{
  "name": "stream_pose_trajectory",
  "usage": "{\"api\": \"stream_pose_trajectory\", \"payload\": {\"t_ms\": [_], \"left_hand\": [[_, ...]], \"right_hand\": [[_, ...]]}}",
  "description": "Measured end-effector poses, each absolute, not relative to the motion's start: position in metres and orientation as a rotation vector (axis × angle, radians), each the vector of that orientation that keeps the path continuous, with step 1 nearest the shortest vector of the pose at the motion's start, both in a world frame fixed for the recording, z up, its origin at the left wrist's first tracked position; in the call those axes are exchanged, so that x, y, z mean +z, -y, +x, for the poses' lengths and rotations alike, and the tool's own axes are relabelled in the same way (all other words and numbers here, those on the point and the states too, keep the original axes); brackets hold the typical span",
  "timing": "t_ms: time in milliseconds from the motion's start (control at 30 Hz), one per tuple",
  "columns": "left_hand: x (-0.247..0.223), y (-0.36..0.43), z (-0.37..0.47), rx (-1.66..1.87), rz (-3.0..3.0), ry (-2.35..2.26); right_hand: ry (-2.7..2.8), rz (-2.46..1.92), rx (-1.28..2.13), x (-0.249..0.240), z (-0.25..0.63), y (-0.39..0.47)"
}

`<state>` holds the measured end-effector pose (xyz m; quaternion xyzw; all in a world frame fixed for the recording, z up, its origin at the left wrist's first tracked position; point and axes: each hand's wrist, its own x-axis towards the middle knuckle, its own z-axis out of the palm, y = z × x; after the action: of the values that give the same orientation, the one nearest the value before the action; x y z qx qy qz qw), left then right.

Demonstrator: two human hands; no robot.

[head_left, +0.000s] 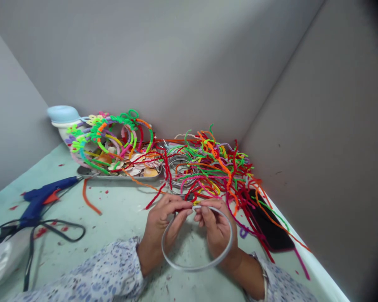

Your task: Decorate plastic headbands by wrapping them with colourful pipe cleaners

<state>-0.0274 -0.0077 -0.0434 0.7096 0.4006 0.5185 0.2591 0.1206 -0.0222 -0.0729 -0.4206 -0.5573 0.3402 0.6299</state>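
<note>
The left hand (164, 224) and right hand (216, 228) both pinch the far end of a grey headband (197, 266), held just above the bench (119, 214), in front of the pipe-cleaner pile (214, 167). Best to keep the band steady with fingertips close together. Its arc bows toward the wearer, open ends pointing away, long axis running left to right.

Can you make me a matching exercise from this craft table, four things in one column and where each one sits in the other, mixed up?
Things:
1. blue hot glue gun
2. plain grey plastic headband
3. flat black phone
4. metal tray of seashells

Places:
A. held between the left hand and right hand
B. under the loose pile of coloured pipe cleaners, by the right wall
C. at the back, below the decorated headbands
D. left side of the table, cord trailing

Pairs: 1-D, 2-A, 3-B, 4-C
</note>
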Motion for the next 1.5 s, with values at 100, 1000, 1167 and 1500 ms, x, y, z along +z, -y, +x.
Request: {"api": "stream_pose_trajectory", "payload": {"t_ms": [100,1000,1167,1500], "left_hand": [[-0.042,0.008,-0.027,1.399,1.907,-1.103],[-0.038,0.008,-0.025,1.468,1.966,-1.085],[-0.037,0.008,-0.026,1.421,1.938,-1.121],[-0.039,0.009,-0.024,1.317,1.855,-1.160]], "right_hand": [[1.267,-0.960,0.793,-0.073,0.120,0.022],[1.288,-1.031,0.771,-0.068,0.121,0.024],[1.345,-1.022,0.725,-0.068,0.122,0.025],[1.476,-0.994,0.433,-0.062,0.125,0.018]]}}
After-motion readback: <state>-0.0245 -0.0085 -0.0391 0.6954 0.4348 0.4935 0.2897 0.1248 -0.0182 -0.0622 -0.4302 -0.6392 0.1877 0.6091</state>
